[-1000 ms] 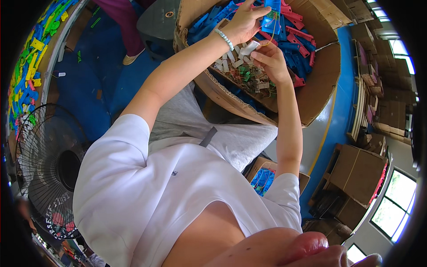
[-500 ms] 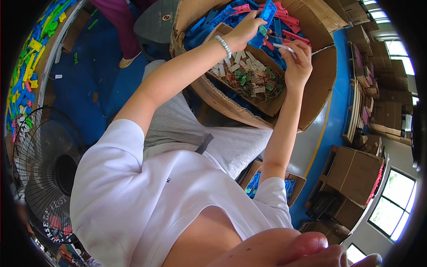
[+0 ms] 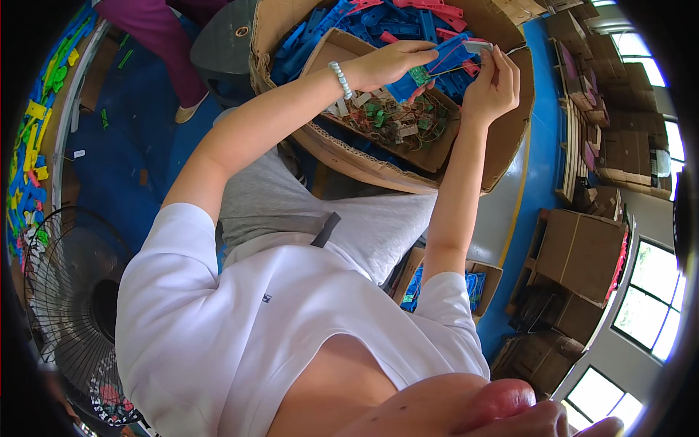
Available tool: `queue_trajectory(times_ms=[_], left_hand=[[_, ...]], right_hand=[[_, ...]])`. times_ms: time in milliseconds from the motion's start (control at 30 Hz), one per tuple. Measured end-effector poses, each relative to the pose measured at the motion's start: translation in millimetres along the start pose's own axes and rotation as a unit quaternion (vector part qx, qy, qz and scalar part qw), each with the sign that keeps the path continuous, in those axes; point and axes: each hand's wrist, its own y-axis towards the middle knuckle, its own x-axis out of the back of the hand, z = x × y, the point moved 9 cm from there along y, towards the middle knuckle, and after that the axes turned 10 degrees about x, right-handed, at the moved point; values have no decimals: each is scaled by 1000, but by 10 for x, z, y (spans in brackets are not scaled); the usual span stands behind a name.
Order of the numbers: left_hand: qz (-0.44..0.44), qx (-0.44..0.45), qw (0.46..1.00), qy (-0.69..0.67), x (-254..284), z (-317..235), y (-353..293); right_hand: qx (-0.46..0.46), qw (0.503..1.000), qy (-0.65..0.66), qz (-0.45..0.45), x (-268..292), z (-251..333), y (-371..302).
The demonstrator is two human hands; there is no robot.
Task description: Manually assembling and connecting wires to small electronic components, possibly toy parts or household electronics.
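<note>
My left hand (image 3: pixel 389 64), with a beaded bracelet at the wrist, is closed on a blue plastic casing (image 3: pixel 450 54). A small green circuit board (image 3: pixel 419 75) sits at the casing's near end, with thin wires running from it toward my right hand (image 3: pixel 494 89). Pinched in the right fingertips is a small white block-shaped part (image 3: pixel 477 46), raised beside the casing. Below both hands, an inner cardboard box (image 3: pixel 445 156) holds white blocks, green boards and tangled wires.
The inner box stands within a large carton (image 3: pixel 320 142) among blue and red plastic casings (image 3: pixel 371 25). A fan (image 3: pixel 73 291) is at left, near a heap of coloured parts (image 3: pixel 33 131). A person's legs (image 3: pixel 164 44) and a dark stool (image 3: pixel 226 47) are beyond. Stacked cartons (image 3: pixel 582 244) line the right.
The blue casing has tilted from nearly upright to a flatter slant. The white part has risen away from the board, and the wires between them are stretched straighter.
</note>
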Motion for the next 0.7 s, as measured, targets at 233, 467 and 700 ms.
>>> queue_trajectory(times_ms=[233,467,700], left_hand=[[24,-1,999,-21,-159,-57,-15],[3,-27,999,-25,-49,-92,1],[24,-7,989,-147,-132,-154,-65]], right_hand=[[105,992,-65,5,36,143,3],[-166,984,14,70,-145,-259,-97],[-197,931,305,26,-220,-292,-132]])
